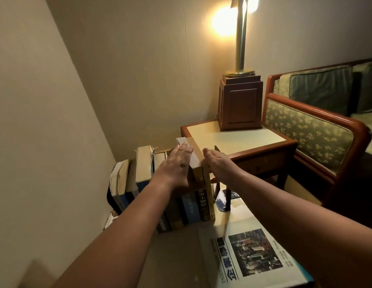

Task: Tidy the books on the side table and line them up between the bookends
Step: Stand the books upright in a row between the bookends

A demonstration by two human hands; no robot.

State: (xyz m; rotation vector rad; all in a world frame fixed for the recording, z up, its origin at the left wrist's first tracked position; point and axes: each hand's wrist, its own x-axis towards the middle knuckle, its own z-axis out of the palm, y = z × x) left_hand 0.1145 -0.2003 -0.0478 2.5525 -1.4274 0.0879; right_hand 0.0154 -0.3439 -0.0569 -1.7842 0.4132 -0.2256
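While your left hand lies flat on the row with its fingers straight and together, the books stand upright on the near table, spines toward you, packed side by side against the wall. They are worn paperbacks with yellowed, ragged page edges on top and mostly blue or dark spines, and their heights are uneven. The tall book at the right end of the row has a tan top and a yellow spine with a dark printed band. Your left palm presses its left side. Your right hand stands on edge against its right side with the thumb raised, but its fingers are hidden, so you cannot tell whether they are pressing flat or gripping. A black left bookend curves round the outermost book. The right bookend, a thin black metal frame with a blue panel, stands just beside the tall book. A paper with a photo and blue characters lies flat on the pale, smooth tabletop near you. Beyond is a second table, wood-rimmed with a cream top. It carries a lamp with a brass stem on a square wooden block. A sofa with a rounded wooden frame and green leaf-patterned fabric stands to the right.
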